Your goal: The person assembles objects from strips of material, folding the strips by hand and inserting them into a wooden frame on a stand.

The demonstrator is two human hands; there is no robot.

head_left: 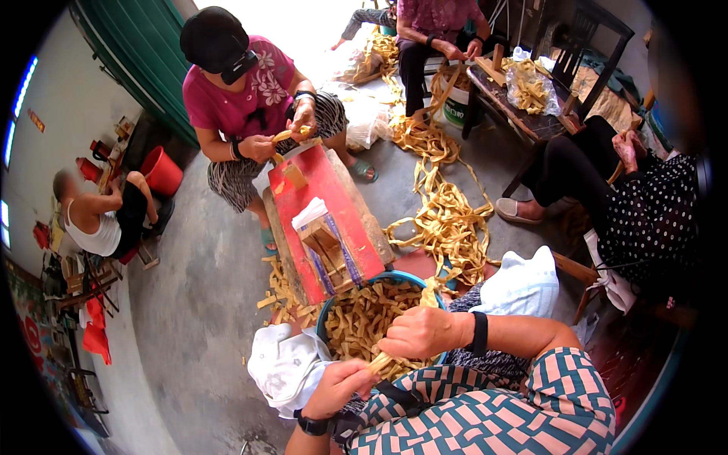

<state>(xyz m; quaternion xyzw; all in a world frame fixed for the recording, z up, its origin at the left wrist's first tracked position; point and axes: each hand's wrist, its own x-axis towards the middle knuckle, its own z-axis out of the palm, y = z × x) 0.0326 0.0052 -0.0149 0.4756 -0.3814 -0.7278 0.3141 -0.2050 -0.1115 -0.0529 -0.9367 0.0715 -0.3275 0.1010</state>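
Over my lap, my left hand (343,385) pinches the end of a pale yellow, flat, pliable strip (378,362). My right hand (426,334) is closed round the same strip a little farther up and to the right. A length of strip also shows just beyond my right knuckles. Below both hands stands a round blue tub (402,275), filled with short folded yellow-brown pieces (362,309). White cloths cover my knees, one cloth (284,365) on the left and another cloth (523,284) on the right. My right fingertips are partly hidden.
Beyond the tub is a red-topped bench (334,199) with a small wooden block frame (324,246). Across it a person (243,98) handles another strip. Long strips (444,220) heap on the floor; loose folded pieces (284,296) lie left of the bench. Other people sit around.
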